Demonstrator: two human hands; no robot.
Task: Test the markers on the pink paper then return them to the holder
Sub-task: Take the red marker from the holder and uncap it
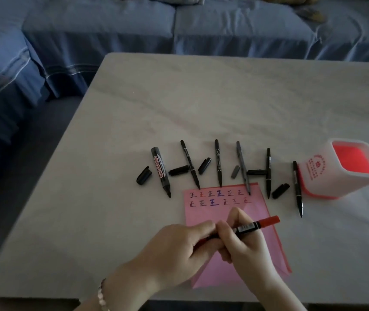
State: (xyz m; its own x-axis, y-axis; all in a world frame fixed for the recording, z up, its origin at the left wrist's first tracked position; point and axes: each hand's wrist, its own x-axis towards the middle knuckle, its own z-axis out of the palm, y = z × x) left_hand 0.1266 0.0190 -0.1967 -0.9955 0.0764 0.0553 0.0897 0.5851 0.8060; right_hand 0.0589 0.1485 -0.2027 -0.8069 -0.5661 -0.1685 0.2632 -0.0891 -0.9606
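Over the pink paper (230, 223) both hands grip one red-capped marker (255, 225): the left hand (179, 250) is closed on its near end, the right hand (244, 241) wrapped round the barrel. Beyond, six uncapped markers (218, 162) lie in a row on the worktop (201, 97), with the holder (345, 169) to the right.

A pale marble-veined worktop (201, 104) carries a pink paper (235, 221) near its front edge, bearing two rows of small marks. Six uncapped markers (218, 163) lie in a row behind the paper, some tips reaching onto its edge, with loose caps (144, 175) scattered between them. A white holder (340, 171) with a red inside stands at the right end.
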